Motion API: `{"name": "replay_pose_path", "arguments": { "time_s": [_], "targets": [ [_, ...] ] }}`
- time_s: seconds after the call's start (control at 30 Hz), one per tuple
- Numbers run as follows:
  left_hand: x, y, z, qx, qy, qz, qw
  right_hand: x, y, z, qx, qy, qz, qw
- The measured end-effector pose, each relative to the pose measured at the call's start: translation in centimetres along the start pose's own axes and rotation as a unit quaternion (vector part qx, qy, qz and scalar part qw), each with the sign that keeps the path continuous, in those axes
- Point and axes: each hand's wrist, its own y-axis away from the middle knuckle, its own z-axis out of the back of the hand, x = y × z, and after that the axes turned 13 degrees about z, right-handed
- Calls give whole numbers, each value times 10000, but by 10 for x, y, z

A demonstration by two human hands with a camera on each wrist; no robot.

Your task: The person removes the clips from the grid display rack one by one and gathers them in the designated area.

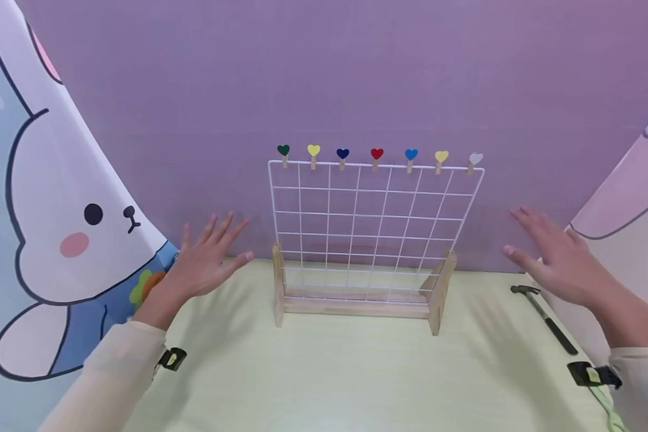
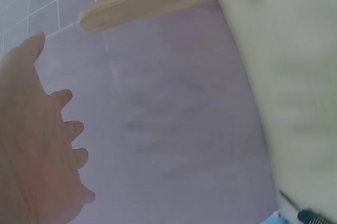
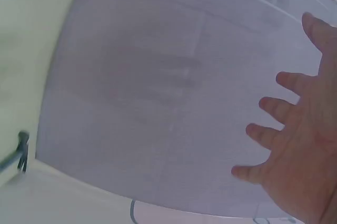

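A white wire grid [image 1: 369,231] stands upright in a wooden base [image 1: 356,307] at the middle of the table. Along its top bar sits a row of several small clothespins with hearts in green, yellow, dark blue, red [image 1: 377,155], blue and white. To the left of the grid my left hand [image 1: 202,264] hovers over the table, fingers spread, holding nothing. My right hand [image 1: 564,264] is raised to the right of the grid, its fingers also extended and nothing in them. Both wrist views show the palms apart from the stand, with a wooden upright [image 2: 158,0] near the left thumb.
A hammer [image 1: 545,321] with a dark handle lies on the right side of the table [image 1: 329,372], below my right hand. In the left wrist view a dark-handled tool [image 2: 310,216] shows at the corner. A purple wall [image 1: 324,72] rises behind; a rabbit-print cloth [image 1: 59,180] hangs left.
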Motion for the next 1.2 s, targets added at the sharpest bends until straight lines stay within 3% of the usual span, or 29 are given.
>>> {"name": "replay_pose_path", "arguments": {
  "time_s": [0.17,0.3,0.47,0.73,1.0,1.2],
  "targets": [
    [-9,-7,-6,-13,960,2,9954,6,-9,11,-818,-650,219,9943],
    [-16,-12,-14,21,1901,-157,9816,18,-19,21,-1207,-1122,170,9862],
    [-22,-17,-31,44,3046,-150,9524,36,-32,28,-1695,-1370,107,9759],
    [-37,-19,-60,-201,4245,44,9052,60,-60,39,-2733,-1926,812,9390],
    [-46,-22,-84,-108,5235,432,8509,90,-91,54,-2957,-2313,1107,9202],
    [-50,-23,-93,-68,5448,568,8366,105,-110,61,-2872,-2469,1211,9176]
  ]
}}
